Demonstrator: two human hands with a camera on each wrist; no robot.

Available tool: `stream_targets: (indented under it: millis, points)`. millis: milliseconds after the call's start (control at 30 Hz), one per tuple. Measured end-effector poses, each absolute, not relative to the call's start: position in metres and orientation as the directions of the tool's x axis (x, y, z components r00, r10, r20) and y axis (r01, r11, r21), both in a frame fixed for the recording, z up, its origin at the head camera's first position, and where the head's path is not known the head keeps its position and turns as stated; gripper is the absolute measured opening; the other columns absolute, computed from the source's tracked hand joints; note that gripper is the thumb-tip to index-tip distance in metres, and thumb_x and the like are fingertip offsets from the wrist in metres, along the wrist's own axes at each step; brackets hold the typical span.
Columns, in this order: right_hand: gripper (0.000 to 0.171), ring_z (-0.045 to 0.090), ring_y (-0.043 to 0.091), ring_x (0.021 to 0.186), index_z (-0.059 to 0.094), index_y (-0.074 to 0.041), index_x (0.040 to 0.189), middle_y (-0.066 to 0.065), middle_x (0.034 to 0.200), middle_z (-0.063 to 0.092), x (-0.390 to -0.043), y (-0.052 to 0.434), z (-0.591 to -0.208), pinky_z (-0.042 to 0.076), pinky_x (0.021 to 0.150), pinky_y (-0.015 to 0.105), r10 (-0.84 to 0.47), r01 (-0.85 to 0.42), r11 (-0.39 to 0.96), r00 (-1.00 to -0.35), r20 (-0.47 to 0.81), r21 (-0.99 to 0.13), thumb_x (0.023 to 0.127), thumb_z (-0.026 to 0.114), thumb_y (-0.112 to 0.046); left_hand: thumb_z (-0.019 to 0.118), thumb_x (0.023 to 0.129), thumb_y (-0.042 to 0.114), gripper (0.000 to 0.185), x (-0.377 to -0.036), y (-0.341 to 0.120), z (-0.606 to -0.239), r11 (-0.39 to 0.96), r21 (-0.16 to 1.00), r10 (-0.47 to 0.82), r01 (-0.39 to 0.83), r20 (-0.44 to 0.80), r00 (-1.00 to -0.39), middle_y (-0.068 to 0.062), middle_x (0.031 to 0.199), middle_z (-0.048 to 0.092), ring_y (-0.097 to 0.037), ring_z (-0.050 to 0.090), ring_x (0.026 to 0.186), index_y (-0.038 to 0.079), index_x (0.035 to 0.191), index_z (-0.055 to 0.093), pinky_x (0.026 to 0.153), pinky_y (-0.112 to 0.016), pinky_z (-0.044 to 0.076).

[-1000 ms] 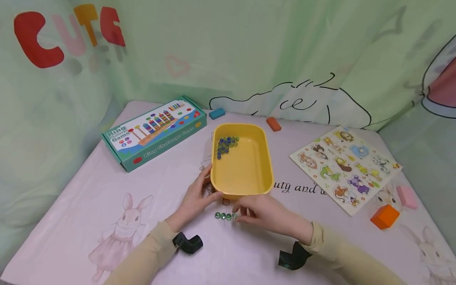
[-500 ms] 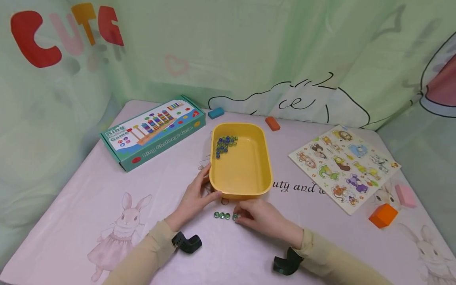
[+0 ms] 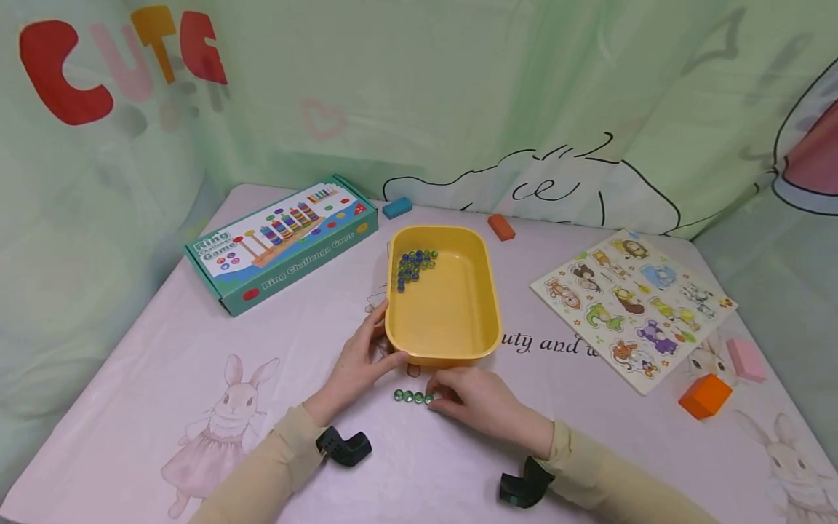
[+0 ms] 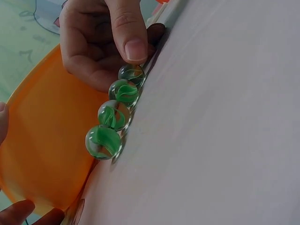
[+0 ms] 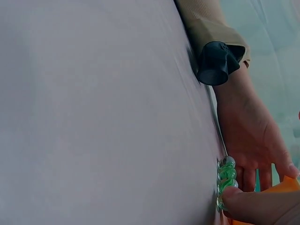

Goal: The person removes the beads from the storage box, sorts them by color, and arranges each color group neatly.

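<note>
On the near middle of the table: a short row of four green marbles (image 3: pixel 411 397) lies on the pink cloth (image 3: pixel 196 342), just near of the yellow tray (image 3: pixel 487 291)
Right hand (image 3: pixel 481 399): fingers curled, a fingertip (image 4: pixel 133 47) touching the rightmost marble of the row; whether it pinches that marble or only steadies it, I cannot tell
Left hand (image 3: pixel 361 358): grasping the near left corner of the yellow tray, thumb on the near rim, fingers along the left wall
More marbles (image 3: pixel 414 265): a cluster of blue and green ones in the far left corner of the tray; the rest of its floor is bare
Writing, box: the teal box (image 3: pixel 281 240) at far left reads "Ring Challenge Game" on its top and its side, with a picture of coloured rings on pegs
Writing, cloth: "uty and" shows just right of the tray, partly cut off by the animal puzzle board (image 3: pixel 631 306)
Writing, backdrop: large letters "CUT" at top left
Edges: blue block (image 3: pixel 397 207) and orange-red block (image 3: pixel 502 226) near the far edge; orange cube (image 3: pixel 705 397) and pink block (image 3: pixel 745 360) near the right edge
Open room: bare cloth to the left of the marble row and along the near edge between the sleeves
</note>
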State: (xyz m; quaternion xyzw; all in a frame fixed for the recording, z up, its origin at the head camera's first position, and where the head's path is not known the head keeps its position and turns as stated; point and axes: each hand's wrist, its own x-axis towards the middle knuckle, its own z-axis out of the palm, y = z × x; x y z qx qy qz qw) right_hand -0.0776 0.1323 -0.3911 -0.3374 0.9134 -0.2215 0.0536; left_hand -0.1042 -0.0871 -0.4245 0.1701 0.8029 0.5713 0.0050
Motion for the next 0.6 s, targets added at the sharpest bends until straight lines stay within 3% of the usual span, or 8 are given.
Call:
stream_targets:
  millis: [333, 600]
  points:
    - [0.016, 0.044, -0.001, 0.062, 0.064, -0.019, 0.092, -0.015, 0.071, 0.053, -0.076, 0.134, -0.380, 0.039, 0.057, 0.016, -0.646, -0.581, 0.684, -0.763, 0.005, -0.442, 0.081, 0.071, -0.028, 0.069, 0.082, 0.032, 0.085, -0.104, -0.087, -0.425, 0.300, 0.917, 0.271, 0.263, 0.183, -0.945, -0.007, 0.146, 0.036, -0.024, 0.046, 0.125, 0.025, 0.148, 0.017, 0.107, -0.045, 0.032]
    - [0.016, 0.048, 0.001, 0.062, 0.066, -0.012, 0.096, -0.012, 0.074, 0.058, -0.085, 0.134, -0.334, 0.044, 0.057, 0.018, -0.730, -0.500, 0.561, -0.675, -0.109, -0.660, 0.083, 0.068, -0.022, 0.070, 0.083, 0.026, 0.083, -0.104, -0.086, -0.422, 0.284, 0.923, 0.274, 0.260, 0.182, -0.945, -0.008, 0.146, 0.036, -0.025, 0.046, 0.125, 0.024, 0.148, 0.018, 0.107, -0.046, 0.032]
